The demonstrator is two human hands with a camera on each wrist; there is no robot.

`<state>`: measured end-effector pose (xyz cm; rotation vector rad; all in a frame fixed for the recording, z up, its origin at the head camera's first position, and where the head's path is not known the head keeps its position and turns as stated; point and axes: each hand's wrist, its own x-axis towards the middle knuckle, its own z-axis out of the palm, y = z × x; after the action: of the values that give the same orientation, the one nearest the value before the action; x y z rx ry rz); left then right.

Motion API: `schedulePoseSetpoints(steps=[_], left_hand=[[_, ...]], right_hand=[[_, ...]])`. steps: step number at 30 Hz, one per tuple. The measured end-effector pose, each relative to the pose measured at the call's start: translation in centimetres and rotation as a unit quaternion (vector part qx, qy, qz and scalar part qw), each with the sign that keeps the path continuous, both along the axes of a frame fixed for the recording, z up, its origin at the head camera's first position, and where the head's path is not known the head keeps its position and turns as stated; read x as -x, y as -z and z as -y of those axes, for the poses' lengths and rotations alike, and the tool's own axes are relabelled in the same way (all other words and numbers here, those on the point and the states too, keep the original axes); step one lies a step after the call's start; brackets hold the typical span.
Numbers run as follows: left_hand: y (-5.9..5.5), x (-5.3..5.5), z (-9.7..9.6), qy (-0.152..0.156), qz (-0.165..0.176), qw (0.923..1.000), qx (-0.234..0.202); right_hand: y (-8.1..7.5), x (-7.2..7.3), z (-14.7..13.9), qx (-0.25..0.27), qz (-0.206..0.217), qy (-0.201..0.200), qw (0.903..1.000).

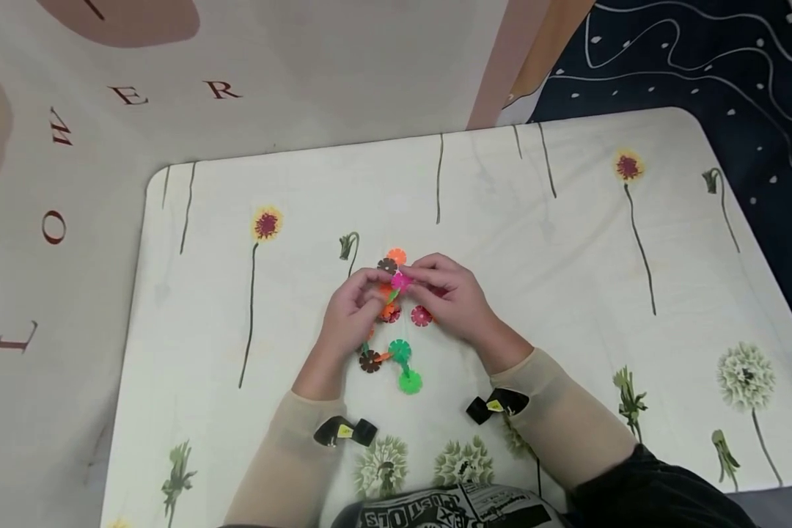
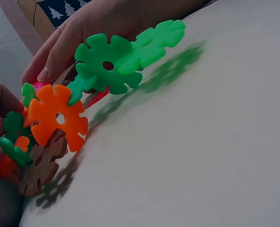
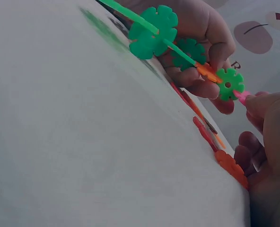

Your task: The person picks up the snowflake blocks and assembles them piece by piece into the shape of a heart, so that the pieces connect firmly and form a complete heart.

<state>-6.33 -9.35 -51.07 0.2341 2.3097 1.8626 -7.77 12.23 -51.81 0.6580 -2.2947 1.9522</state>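
My left hand (image 1: 353, 312) grips a chain of slotted, flower-shaped plastic discs. From it hang a brown disc (image 2: 40, 165), an orange disc (image 2: 50, 106), a green disc (image 1: 400, 350) and a light green disc (image 1: 410, 382). A pink disc (image 1: 401, 282) is pinched between thumb and finger of my right hand (image 1: 458, 297). In the right wrist view, the pink disc's edge meets a small light green disc (image 3: 234, 78) at the chain's end, beside the left fingers. Part of the chain is hidden behind the left hand.
Close to the hands lie an orange disc (image 1: 397, 256), a dark brown disc (image 1: 386, 266) and a red disc (image 1: 421, 316) on the flower-print tabletop (image 1: 534, 242). A pale wall (image 1: 343, 73) with letters stands behind; dark patterned fabric (image 1: 666, 81) is at the far right.
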Motion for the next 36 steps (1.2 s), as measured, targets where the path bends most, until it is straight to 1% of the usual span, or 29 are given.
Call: schedulePoseSetpoints(steps=[4, 8, 11, 13, 15, 16, 18, 20, 22, 24, 26, 28, 29, 30, 32, 35, 36], left_hand=[[-0.1, 0.0, 0.1, 0.008, 0.011, 0.9999, -0.01], [0.0, 0.0, 0.0, 0.016, 0.012, 0.9993, -0.032], [0.0, 0.1, -0.1, 0.009, 0.011, 0.9985, -0.053], [0.0, 0.2, -0.2, -0.002, 0.015, 0.9982, -0.058], [-0.1, 0.2, -0.3, -0.016, 0.018, 0.9978, -0.061], [-0.1, 0.2, -0.3, -0.022, 0.02, 0.9977, -0.06], [-0.1, 0.2, -0.3, -0.032, 0.023, 0.9976, -0.058], [-0.2, 0.2, -0.3, -0.041, 0.026, 0.9974, -0.054], [-0.2, 0.2, -0.2, -0.048, 0.029, 0.9972, -0.05], [-0.2, 0.2, -0.2, -0.054, 0.031, 0.997, -0.046], [-0.2, 0.2, -0.2, -0.058, 0.033, 0.9967, -0.047], [-0.2, 0.2, -0.2, -0.059, 0.036, 0.9963, -0.05], [-0.1, 0.3, -0.2, -0.059, 0.036, 0.9963, -0.051], [-0.1, 0.3, -0.2, -0.059, 0.035, 0.9963, -0.052], [0.1, 0.3, -0.2, -0.059, 0.033, 0.9963, -0.053], [0.1, 0.3, -0.3, -0.059, 0.029, 0.9966, -0.05], [0.1, 0.3, -0.3, -0.059, 0.028, 0.9966, -0.049]], right_hand=[[0.1, 0.2, 0.0, -0.033, -0.042, -0.005, 0.9986], [0.3, 0.4, -0.1, -0.039, -0.076, -0.008, 0.9963], [0.2, 0.5, -0.5, -0.039, -0.095, 0.027, 0.9943], [0.1, 0.7, -0.8, -0.053, -0.105, 0.057, 0.9914], [0.1, 0.8, -1.0, -0.097, -0.104, 0.072, 0.9872], [0.1, 0.8, -1.0, -0.128, -0.1, 0.072, 0.9841], [0.0, 0.8, -1.0, -0.205, -0.087, 0.055, 0.9733], [-0.2, 0.7, -0.9, -0.282, -0.07, 0.029, 0.9566], [-0.6, 0.6, -0.8, -0.339, -0.053, 0.004, 0.9392], [-1.1, 0.3, -0.7, -0.38, -0.04, -0.018, 0.9239], [-1.5, 0.2, -0.7, -0.404, -0.033, -0.033, 0.9135], [-1.7, 0.1, -0.7, -0.419, -0.031, -0.044, 0.9065], [-1.7, 0.1, -0.7, -0.42, -0.03, -0.047, 0.906], [-1.7, 0.1, -0.8, -0.416, -0.029, -0.049, 0.9076], [-1.5, 0.2, -0.9, -0.4, -0.025, -0.048, 0.9147], [-1.2, 0.4, -1.0, -0.37, -0.016, -0.042, 0.928], [-1.1, 0.5, -1.0, -0.364, -0.015, -0.037, 0.9306]])
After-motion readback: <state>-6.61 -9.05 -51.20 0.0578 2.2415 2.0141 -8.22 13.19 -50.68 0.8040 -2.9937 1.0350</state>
